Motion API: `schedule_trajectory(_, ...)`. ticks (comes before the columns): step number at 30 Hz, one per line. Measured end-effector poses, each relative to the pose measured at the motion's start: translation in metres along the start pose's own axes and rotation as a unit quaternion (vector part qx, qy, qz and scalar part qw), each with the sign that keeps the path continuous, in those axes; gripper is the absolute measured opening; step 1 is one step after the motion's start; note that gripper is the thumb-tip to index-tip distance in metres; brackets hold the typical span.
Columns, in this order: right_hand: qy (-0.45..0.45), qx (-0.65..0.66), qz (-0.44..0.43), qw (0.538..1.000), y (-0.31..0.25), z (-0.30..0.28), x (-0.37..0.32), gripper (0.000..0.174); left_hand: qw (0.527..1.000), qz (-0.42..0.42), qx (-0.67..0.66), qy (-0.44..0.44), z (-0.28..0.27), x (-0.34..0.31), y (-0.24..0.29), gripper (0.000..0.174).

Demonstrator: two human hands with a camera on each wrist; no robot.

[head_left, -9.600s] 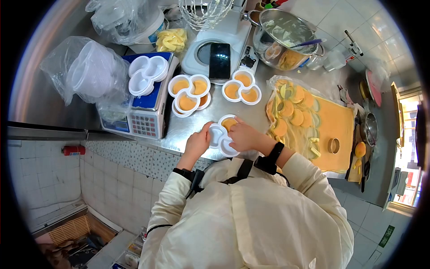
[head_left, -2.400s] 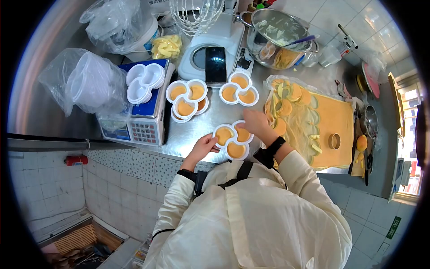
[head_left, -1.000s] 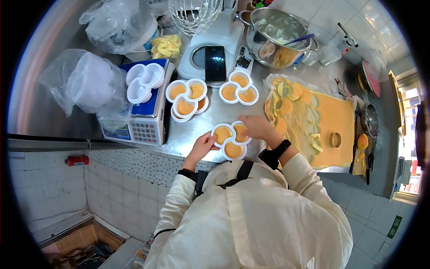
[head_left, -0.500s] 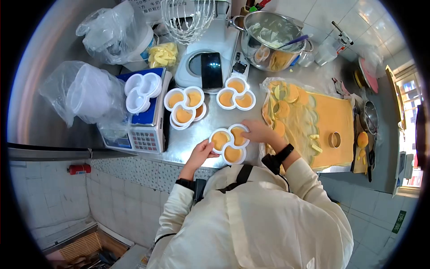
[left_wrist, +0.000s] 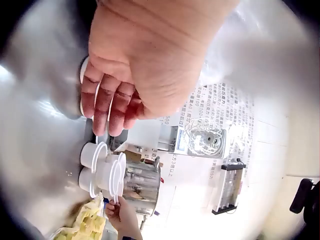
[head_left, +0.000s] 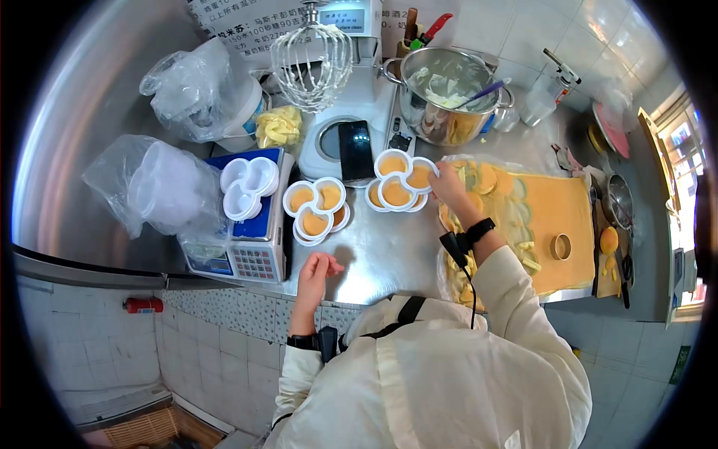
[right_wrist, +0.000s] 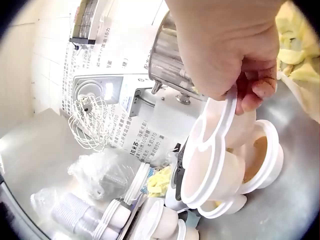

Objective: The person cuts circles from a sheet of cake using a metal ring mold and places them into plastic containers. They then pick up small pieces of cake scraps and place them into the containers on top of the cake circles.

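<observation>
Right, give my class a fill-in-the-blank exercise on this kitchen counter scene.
1. The right hand grips a white tray that has ___ cups.
2. The empty trays are stacked on the blue ___.
3. The left hand holds ___.
Missing words: three; scale; nothing.

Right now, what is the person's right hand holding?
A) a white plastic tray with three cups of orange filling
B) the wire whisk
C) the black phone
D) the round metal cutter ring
A: the right hand has its grip on the rim of the white three-cup plastic tray of orange filling, held tilted just above another filled tray.
</observation>
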State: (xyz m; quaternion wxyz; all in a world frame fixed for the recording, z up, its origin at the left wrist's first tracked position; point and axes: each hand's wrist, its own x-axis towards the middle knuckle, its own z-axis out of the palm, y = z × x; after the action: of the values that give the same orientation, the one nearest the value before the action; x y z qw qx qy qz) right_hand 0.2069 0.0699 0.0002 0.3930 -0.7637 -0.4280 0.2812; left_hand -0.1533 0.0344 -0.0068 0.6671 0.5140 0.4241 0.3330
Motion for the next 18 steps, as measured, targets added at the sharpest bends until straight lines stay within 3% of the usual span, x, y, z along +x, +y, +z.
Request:
schedule_trajectory(2,-0.046,0.026,0.072,0.996,-0.007,0.0,-0.006,0.024,1.0,-0.006,-0.008,0.027,-0.006,-0.011,-0.01,0.023)
schedule_trajectory(7,-0.044,0.013,0.094,0.994,0.011,0.006,-0.003,0.033,0.997,0.005,0.011,0.083,-0.017,-0.027,-0.018,0.019)
schedule_trajectory(8,-0.038,-0.014,0.093,0.995,0.013,0.009,0.002,0.037,0.982,0.083,0.077,0.148,-0.018,-0.024,-0.014,0.017)
schedule_trajectory(10,0.031,-0.064,0.045,0.996,0.029,0.013,0.005,0.047,0.916,0.207,0.233,0.252,-0.027,-0.022,0.013,0.015)
schedule_trajectory(11,0.053,-0.081,0.039,0.995,0.032,0.011,0.004,0.048,0.839,0.289,0.377,0.266,-0.03,-0.019,0.043,0.017)
schedule_trajectory(12,0.079,-0.099,0.034,0.991,0.03,0.003,-0.002,0.05,0.797,0.329,0.431,0.265,-0.036,-0.012,0.064,0.023)
schedule_trajectory(14,0.078,-0.118,-0.055,0.988,0.009,-0.021,-0.026,0.047,0.724,0.354,0.528,0.269,-0.046,0.009,0.104,0.033)
schedule_trajectory(15,0.072,-0.115,-0.059,0.989,0.003,-0.03,-0.037,0.047,0.694,0.34,0.578,0.263,-0.053,0.022,0.117,0.036)
schedule_trajectory(16,0.057,-0.095,-0.074,0.991,0.0,-0.038,-0.049,0.042,0.65,0.339,0.623,0.272,-0.06,0.035,0.124,0.03)
schedule_trajectory(17,0.043,-0.075,-0.086,0.993,0.001,-0.046,-0.058,0.037,0.649,0.337,0.626,0.271,-0.07,0.047,0.124,0.03)
schedule_trajectory(18,0.044,-0.074,-0.08,0.993,0.007,-0.054,-0.067,0.037,0.624,0.259,0.695,0.245,-0.082,0.059,0.122,0.023)
